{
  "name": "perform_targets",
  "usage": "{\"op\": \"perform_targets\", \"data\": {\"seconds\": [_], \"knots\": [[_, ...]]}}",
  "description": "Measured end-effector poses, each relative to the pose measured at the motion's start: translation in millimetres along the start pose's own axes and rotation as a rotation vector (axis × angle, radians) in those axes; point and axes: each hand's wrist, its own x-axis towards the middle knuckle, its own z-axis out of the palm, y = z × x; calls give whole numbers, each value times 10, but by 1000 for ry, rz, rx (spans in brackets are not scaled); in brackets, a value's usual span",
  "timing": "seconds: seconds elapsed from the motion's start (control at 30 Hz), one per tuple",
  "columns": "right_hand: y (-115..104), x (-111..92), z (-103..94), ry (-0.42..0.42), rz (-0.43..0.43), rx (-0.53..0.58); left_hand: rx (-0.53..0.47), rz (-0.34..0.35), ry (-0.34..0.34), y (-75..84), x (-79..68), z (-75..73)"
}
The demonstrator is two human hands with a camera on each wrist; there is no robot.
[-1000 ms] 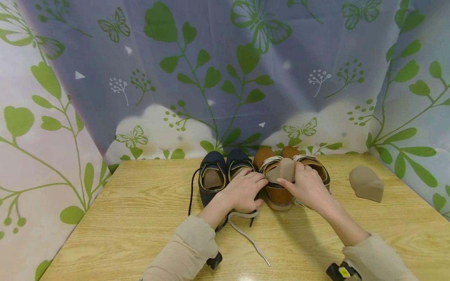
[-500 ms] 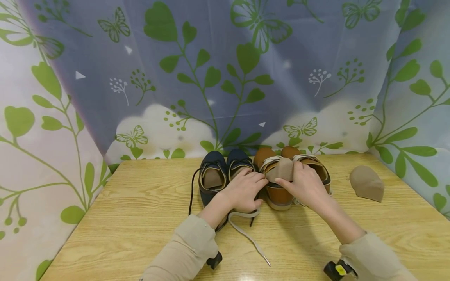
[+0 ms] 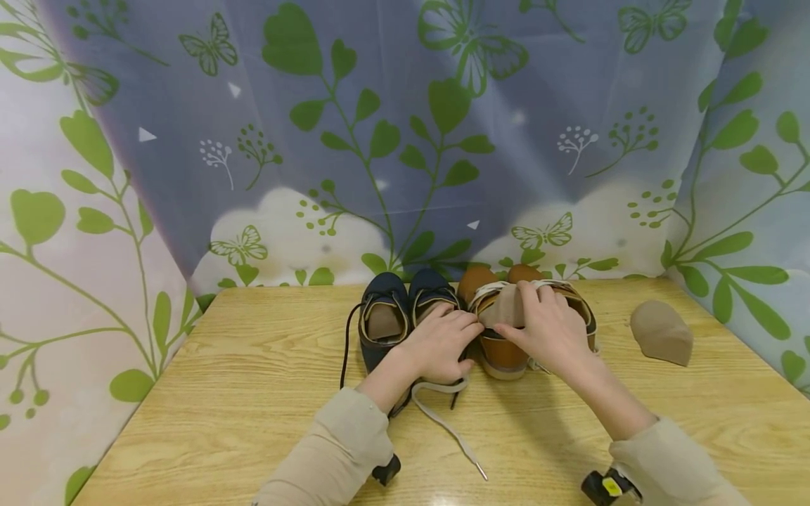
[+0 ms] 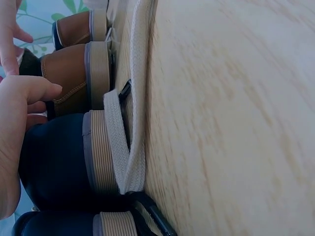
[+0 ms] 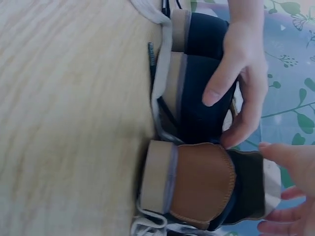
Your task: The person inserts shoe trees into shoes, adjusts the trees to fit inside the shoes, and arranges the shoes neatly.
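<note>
My right hand (image 3: 547, 323) is at the nearer brown shoe (image 3: 503, 355), with a beige toe-shaped shoe insert (image 3: 506, 306) in its opening. In the right wrist view the insert's pale end (image 5: 272, 184) shows between thumb and fingers, which pinch it. My left hand (image 3: 436, 344) lies over one navy shoe (image 3: 430, 281); its fingertips touch the brown shoe's collar, and its thumb is spread from the fingers against the navy heel. The second navy shoe (image 3: 384, 284) stands to the left with a beige insert (image 3: 382, 321) inside. The second brown shoe (image 3: 524, 273) is partly hidden behind my right hand.
Another beige insert (image 3: 661, 332) lies on the wooden table (image 3: 266, 344) at the right. A pale shoelace (image 3: 446, 425) trails toward me, and a dark lace (image 3: 345, 344) hangs beside the left navy shoe. A leaf-patterned cloth (image 3: 405, 140) stands behind the shoes.
My right fingers have shifted forward and left over the insert, which now sits a little lower in the brown shoe. My left hand has stayed in place.
</note>
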Motion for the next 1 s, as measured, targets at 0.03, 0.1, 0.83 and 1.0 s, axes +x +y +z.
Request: {"op": "perform_targets", "data": {"seconds": [0.03,0.1,0.83,1.0], "knots": [[-4,0,-12,-3,-12,-7,0,0,-1,1,1,1],[-12,7,-43,-21,-23,-12,-2,0,0,2,0,0],[-150,152,-161,-163,2,-8,12,10,15,-18,3,-3],[-149,152,-113,-164,-4,-8,7,4,-1,-7,-8,-5]]}}
